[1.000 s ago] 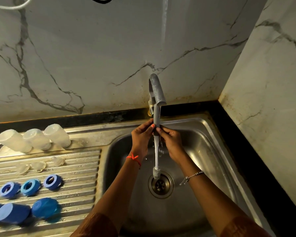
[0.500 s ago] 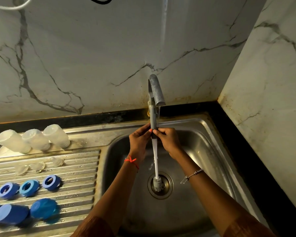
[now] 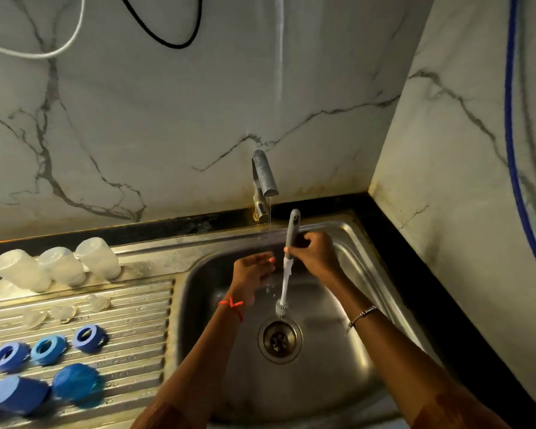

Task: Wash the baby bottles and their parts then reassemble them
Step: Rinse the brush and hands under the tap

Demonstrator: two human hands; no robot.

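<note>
My right hand (image 3: 314,253) grips the grey handle of a bottle brush (image 3: 287,274), which hangs bristles-down over the sink basin (image 3: 338,366) just right of the thin water stream from the tap (image 3: 264,178). My left hand (image 3: 252,274) is under the stream with fingers loosely extended, holding nothing. On the drainboard (image 3: 136,320) at the left three clear bottles (image 3: 58,266) stand upside down. In front of them lie three clear teats (image 3: 64,312), three blue collar rings (image 3: 48,349) and blue caps (image 3: 75,383).
The drain (image 3: 279,339) sits in the middle of the basin below the brush. Marble walls close in the back and the right side. A white cable (image 3: 44,54), a black cable (image 3: 167,41) and a blue hose (image 3: 517,181) hang on the walls.
My left hand let go of the brush and moved left under the water. My right hand shifted the brush to the right, out from under the tap. The view has tilted up.
</note>
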